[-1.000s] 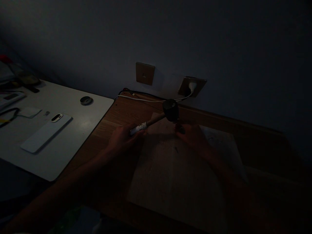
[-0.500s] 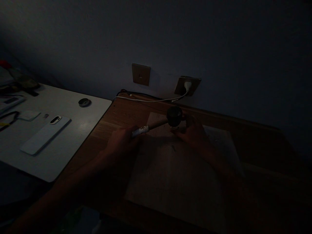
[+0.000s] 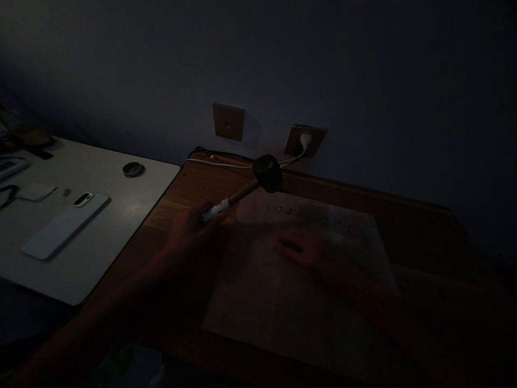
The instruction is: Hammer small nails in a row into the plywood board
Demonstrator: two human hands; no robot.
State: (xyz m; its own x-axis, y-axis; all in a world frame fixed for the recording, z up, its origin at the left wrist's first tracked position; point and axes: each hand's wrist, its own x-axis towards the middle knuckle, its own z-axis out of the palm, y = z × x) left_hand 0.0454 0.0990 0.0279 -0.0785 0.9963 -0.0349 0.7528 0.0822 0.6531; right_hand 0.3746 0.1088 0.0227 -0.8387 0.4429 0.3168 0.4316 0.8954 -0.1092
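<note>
In my left hand (image 3: 188, 229) is a mallet (image 3: 267, 173) with a dark, rounded head and a wooden handle. My fingers wrap round the pale, worn covering near the handle's end. The head is raised above the far edge of a thin, flat board (image 3: 258, 291). My right hand (image 3: 309, 250) is low over the middle of the board, dim and slightly blurred. Its thumb and finger are apart, with nothing visible between them. Several tiny bits (image 3: 280, 208) dot the board's far side, too small and dark to name.
The board lies on a wooden tabletop (image 3: 161, 221). To the left, a white table (image 3: 137, 202) bears a phone (image 3: 67, 226) and a small round tin (image 3: 133, 169). Behind, a white plug (image 3: 306, 141) sits in a wall socket, its cable running along the wall edge.
The mallet has risen and shifted left, away from the right hand. My right hand has drawn back toward me from beside the mallet head, over the board. The view has shifted slightly.
</note>
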